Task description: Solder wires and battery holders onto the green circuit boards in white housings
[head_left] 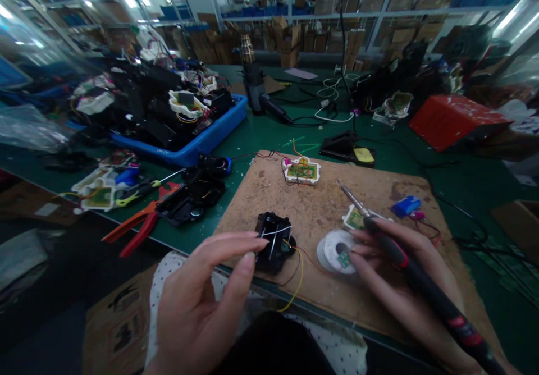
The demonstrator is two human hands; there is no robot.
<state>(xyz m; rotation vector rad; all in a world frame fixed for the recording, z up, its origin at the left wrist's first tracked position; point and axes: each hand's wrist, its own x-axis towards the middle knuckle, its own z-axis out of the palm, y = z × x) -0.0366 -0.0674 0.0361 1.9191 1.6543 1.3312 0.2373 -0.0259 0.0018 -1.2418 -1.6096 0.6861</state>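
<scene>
My left hand (210,296) is at the near edge of the brown board, its fingertips over a black plastic housing (275,260). A thin silvery wire (278,231), which looks like solder, runs out from these fingertips across the housing. Red and yellow wires (301,277) trail from the housing. My right hand (404,268) is closed around a soldering iron (404,260), its tip pointing up and left, apart from any part. A small green circuit board (344,260) is at the right fingertips, in front of a white solder spool (330,251); whether it is pinched is unclear.
On the board (248,195) lie a white-framed circuit board (302,171) and a blue-wrapped part (406,206). Left are red-handled pliers (141,223) and a full blue tray (185,153). A heat gun (255,86) stands behind; a red box (457,121) is at right.
</scene>
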